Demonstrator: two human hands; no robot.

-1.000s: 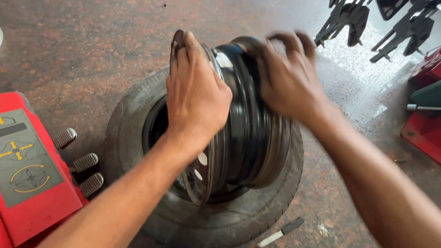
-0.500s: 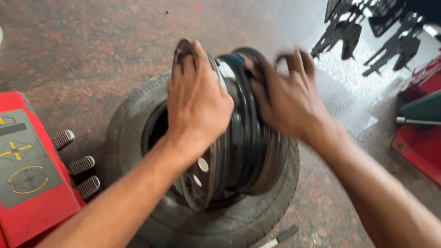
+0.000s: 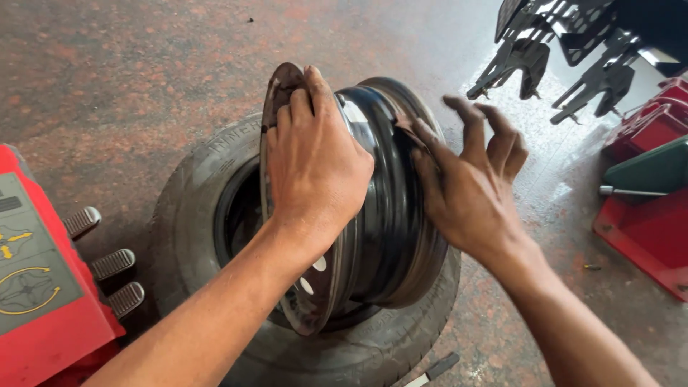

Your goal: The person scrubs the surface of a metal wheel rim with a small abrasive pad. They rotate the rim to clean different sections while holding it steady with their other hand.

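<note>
Speckled reddish workshop floor [image 3: 107,86] carries a black tyre [image 3: 193,215] lying flat, with a black steel wheel rim [image 3: 387,215] standing on edge in its opening, fully out of the tyre. Left hand [image 3: 315,168] is clamped over the near rim flange; right hand [image 3: 466,193] rests flat on the far flange, fingers spread and gripping nothing. Red machine [image 3: 36,287] at left bears a grey panel with yellow arrow symbols, three pedals [image 3: 107,261] beside it.

A black steel wheel rim [image 3: 380,208] stands upright inside a tyre [image 3: 193,215] lying on the floor. The left hand [image 3: 315,161] clasps its near edge; the right hand [image 3: 466,186] rests open-fingered against its far edge.
</note>
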